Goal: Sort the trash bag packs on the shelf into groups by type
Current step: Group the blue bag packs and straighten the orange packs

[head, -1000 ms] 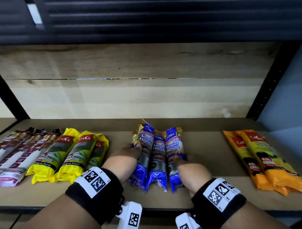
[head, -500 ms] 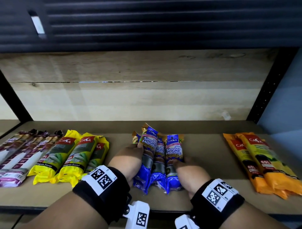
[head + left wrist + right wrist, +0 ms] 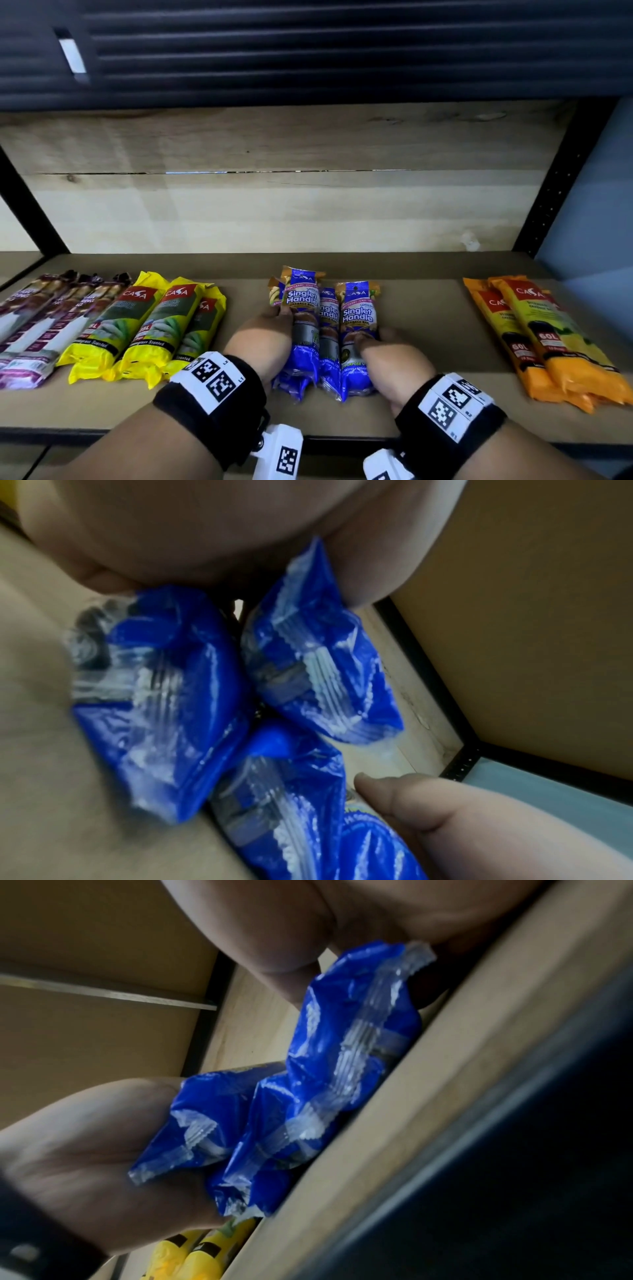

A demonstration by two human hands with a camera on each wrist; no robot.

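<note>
Several blue "Singlet Handle" trash bag packs (image 3: 354, 329) lie bunched together at the middle of the shelf (image 3: 421, 308), one riding partly on top at the left. My left hand (image 3: 274, 325) grips the bunch from its left side, thumb on the top pack. From the other side my right hand (image 3: 380, 342) grips it, thumb on the rightmost pack. The wrist views show the crimped blue pack ends (image 3: 164, 696) (image 3: 342, 1056) squeezed between my palms; my fingers behind the packs are hidden.
Three yellow Casa packs (image 3: 147, 329) lie left of my left hand, with maroon-and-white packs (image 3: 41, 318) beyond them at the far left. Orange Casa packs (image 3: 534, 335) lie at the right. Black uprights (image 3: 548, 192) and a wooden back panel (image 3: 274, 212) bound the shelf.
Both hands have pressed inward, and the blue packs, spread a little before, now sit tightly together. The other groups have not moved.
</note>
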